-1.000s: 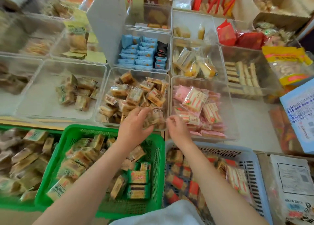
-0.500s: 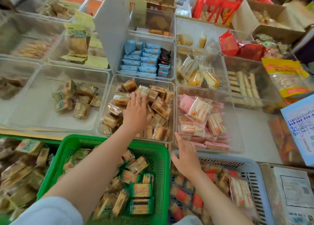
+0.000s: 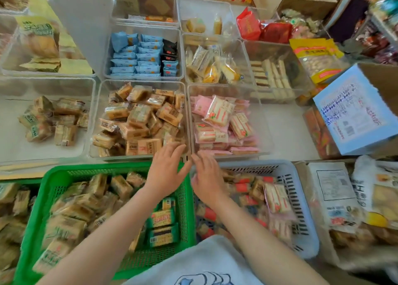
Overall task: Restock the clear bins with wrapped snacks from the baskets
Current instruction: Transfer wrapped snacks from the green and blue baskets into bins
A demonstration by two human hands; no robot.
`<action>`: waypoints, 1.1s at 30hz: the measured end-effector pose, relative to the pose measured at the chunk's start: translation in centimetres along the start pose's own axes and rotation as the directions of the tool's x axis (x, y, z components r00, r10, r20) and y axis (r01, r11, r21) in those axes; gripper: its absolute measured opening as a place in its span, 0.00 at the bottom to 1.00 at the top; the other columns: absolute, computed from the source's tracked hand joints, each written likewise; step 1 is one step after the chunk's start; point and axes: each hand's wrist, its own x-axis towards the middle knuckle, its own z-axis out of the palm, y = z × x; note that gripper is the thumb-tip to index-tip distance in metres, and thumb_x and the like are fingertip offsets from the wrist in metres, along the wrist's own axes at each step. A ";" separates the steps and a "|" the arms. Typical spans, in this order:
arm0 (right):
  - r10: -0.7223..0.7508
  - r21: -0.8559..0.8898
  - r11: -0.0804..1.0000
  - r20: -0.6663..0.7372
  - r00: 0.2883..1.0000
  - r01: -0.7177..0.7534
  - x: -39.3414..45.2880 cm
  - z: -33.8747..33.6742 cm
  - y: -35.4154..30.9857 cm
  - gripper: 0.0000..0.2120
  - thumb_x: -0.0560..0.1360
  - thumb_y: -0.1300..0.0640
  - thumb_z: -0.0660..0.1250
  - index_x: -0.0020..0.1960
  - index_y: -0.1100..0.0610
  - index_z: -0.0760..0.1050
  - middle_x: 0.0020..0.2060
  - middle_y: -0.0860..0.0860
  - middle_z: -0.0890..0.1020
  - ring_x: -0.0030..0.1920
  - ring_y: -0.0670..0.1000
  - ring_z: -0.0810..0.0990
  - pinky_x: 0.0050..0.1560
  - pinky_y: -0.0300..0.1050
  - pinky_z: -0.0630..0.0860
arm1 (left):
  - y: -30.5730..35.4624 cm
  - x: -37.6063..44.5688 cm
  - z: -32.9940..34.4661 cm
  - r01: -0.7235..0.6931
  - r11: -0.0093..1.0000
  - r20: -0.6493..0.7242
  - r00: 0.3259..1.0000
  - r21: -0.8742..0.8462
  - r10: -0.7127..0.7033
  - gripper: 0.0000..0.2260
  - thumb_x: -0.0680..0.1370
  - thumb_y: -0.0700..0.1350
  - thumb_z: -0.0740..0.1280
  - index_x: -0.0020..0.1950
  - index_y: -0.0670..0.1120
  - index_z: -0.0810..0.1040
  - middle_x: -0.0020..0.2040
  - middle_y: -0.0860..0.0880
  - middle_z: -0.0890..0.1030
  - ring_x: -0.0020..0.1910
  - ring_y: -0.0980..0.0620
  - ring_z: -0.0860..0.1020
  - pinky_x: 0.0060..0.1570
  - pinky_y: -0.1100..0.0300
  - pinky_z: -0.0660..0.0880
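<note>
From the head view, the wrapped snacks (image 3: 140, 121) fill the middle clear bin (image 3: 94, 116) in a loose heap — their long axes point every way, some flat, some tipped on edge. Just right of it, a second clear bin (image 3: 261, 121) holds pink-wrapped snacks (image 3: 219, 114), most lying flat with their long sides running roughly left to right. More of the tan packets lie jumbled in the green basket (image 3: 53, 177) nearest the camera, and mixed red and pink packets in the pale blue basket (image 3: 301, 198) beside it.

The bins stand edge to edge on a pale tabletop (image 3: 284, 125), with further bins of blue packets (image 3: 137, 56) and yellow-filled cakes (image 3: 213, 65) behind, and cardboard boxes (one bearing a blue printed sheet (image 3: 353, 110)) crowding the right side.

The left hand (image 3: 165, 170) hovers over the near rim of the middle bin, fingers straight and spread, its grip loose and holding nothing. The right hand (image 3: 206, 174) is just beside it at the far rim of the blue basket — fingers relaxed, grip likewise empty, though motion blur softens the fingertips.
</note>
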 end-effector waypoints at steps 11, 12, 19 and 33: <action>0.439 -0.085 0.899 0.193 0.878 -0.431 -9.7 0.4 13.5 0.22 0.78 0.58 0.63 0.72 0.57 0.68 0.70 0.57 0.69 0.69 0.58 0.68 0.65 0.52 0.72 | 5.2 -3.0 7.5 -0.040 0.974 0.125 0.992 0.223 0.012 0.30 0.78 0.47 0.68 0.78 0.43 0.64 0.80 0.39 0.56 0.80 0.39 0.53 0.74 0.42 0.58; 0.477 -0.109 0.879 0.204 0.855 -0.464 -9.6 0.2 15.2 0.24 0.78 0.57 0.63 0.73 0.57 0.66 0.72 0.58 0.67 0.70 0.59 0.68 0.66 0.54 0.72 | 5.5 -2.7 7.8 -0.060 0.968 0.097 0.995 0.243 0.038 0.31 0.78 0.47 0.68 0.78 0.44 0.63 0.80 0.39 0.56 0.80 0.39 0.53 0.75 0.41 0.58; 0.506 -0.342 0.849 0.306 0.806 -0.403 -8.0 1.9 22.9 0.48 0.75 0.63 0.70 0.83 0.53 0.41 0.81 0.61 0.44 0.81 0.61 0.46 0.78 0.57 0.49 | 7.6 -0.5 9.5 0.025 0.916 0.216 0.969 0.400 -0.121 0.40 0.79 0.54 0.64 0.82 0.49 0.42 0.82 0.44 0.41 0.80 0.41 0.38 0.78 0.43 0.48; 0.231 0.822 -0.249 0.563 0.793 -0.511 -8.7 -3.7 19.7 0.04 0.80 0.57 0.66 0.49 0.56 0.78 0.45 0.54 0.82 0.50 0.57 0.81 0.54 0.53 0.78 | 9.8 0.0 8.4 0.177 0.948 0.303 0.918 0.265 -0.256 0.40 0.79 0.57 0.66 0.82 0.51 0.44 0.82 0.47 0.40 0.80 0.46 0.36 0.77 0.42 0.56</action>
